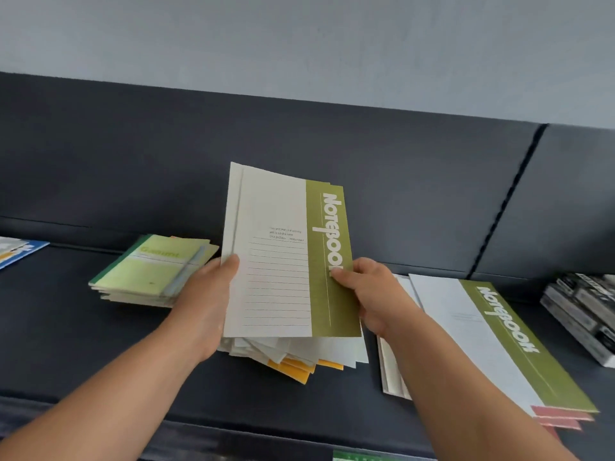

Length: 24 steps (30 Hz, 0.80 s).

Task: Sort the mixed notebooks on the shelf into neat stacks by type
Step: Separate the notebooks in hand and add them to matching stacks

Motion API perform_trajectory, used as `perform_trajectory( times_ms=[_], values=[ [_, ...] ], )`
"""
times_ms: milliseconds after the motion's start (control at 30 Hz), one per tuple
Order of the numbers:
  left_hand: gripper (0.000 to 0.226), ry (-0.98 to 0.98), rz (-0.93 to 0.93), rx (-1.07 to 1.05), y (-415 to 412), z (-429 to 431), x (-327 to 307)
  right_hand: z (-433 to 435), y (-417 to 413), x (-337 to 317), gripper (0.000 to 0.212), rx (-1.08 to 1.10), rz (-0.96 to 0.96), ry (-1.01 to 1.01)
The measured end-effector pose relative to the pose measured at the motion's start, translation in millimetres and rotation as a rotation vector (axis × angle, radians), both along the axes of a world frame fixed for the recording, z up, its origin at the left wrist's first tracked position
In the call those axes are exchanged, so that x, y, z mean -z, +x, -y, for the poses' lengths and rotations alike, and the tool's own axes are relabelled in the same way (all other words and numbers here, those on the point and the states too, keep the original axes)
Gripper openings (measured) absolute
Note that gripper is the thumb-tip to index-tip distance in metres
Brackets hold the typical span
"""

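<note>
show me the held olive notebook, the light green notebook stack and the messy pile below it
held olive notebook (286, 261), head view, lined middle of its cover
light green notebook stack (151, 271), head view, top cover
messy pile (293, 356), head view, white edges at front

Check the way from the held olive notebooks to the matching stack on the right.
Nothing visible blocks it. The olive notebooks, gripped by left hand and right hand, are above the mixed pile; the matching stack has a bare top. Only the right forearm crosses its left edge.
</note>
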<state>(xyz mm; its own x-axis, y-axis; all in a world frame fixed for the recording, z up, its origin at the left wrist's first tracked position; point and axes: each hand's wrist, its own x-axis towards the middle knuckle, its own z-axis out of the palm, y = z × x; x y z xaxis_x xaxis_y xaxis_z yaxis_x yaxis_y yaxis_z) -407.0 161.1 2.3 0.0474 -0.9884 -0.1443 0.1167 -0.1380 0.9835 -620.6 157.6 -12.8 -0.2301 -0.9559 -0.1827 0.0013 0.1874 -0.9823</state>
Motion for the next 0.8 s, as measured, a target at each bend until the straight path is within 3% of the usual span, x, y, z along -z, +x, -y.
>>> perform_trajectory(
  times_ms=[200,600,800],
  values=[
    [0.024,0.003,0.089,0.055,-53.2,-2.7,3.4,-32.1,-58.8,6.9,0.004,0.183,-0.021,-0.01],
    [0.026,0.036,0.124,0.266,-179.3,-33.6,15.8,-113.6,-216.5,4.7,0.007,0.53,-0.102,0.042],
    [0.021,0.093,0.286,0.337,-232.3,-43.5,44.6,-135.0,-250.3,22.8,0.008,0.519,-0.133,0.185]
  ],
)
